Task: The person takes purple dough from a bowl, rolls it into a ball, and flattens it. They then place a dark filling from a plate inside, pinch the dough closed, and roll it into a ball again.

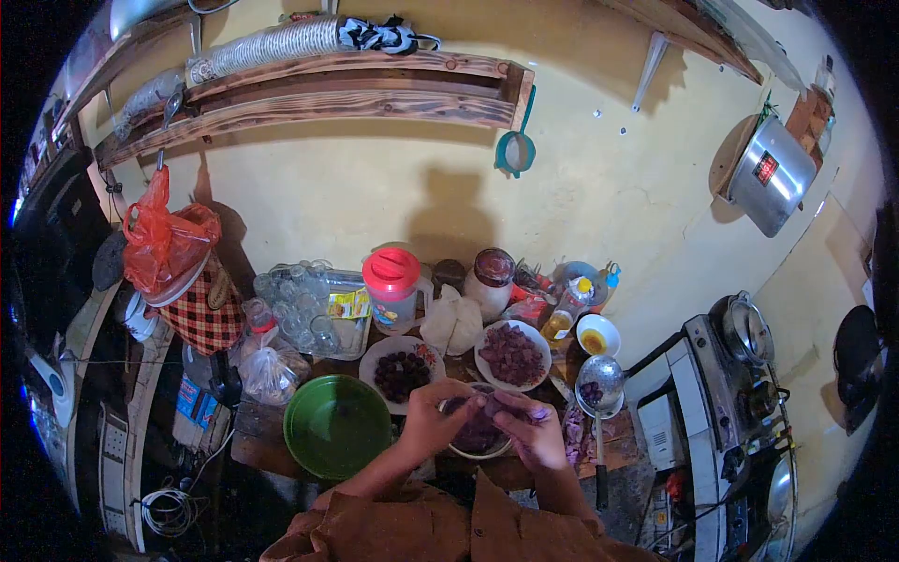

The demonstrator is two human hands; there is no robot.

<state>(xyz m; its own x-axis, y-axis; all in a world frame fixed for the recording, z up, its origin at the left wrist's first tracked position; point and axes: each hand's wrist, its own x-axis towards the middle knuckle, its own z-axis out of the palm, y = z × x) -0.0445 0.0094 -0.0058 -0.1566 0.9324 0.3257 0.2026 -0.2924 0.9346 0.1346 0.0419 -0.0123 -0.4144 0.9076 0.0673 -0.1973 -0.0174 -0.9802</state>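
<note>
My left hand (433, 420) and my right hand (532, 431) meet above a bowl (510, 444) of purple mash (478, 435). Between their bent fingers is a small lump of purple dough (489, 405), partly hidden by the fingertips. Just beyond my left hand stands a flowered plate (373, 354) with dark purple balls (403, 373) on it. A second plate (540, 382) behind the bowl carries purple chunks (511, 354). Right of my right hand, a skimmer (600, 386) with some purple pieces in it rests across a bowl.
A green basin (304, 421) sits at the left. Behind are a tray of glasses (304, 300), a red-lidded pitcher (393, 290), a jar (492, 286), an oil bottle (562, 314) and a small bowl with yellow liquid (597, 335). A stove (712, 375) stands at the right.
</note>
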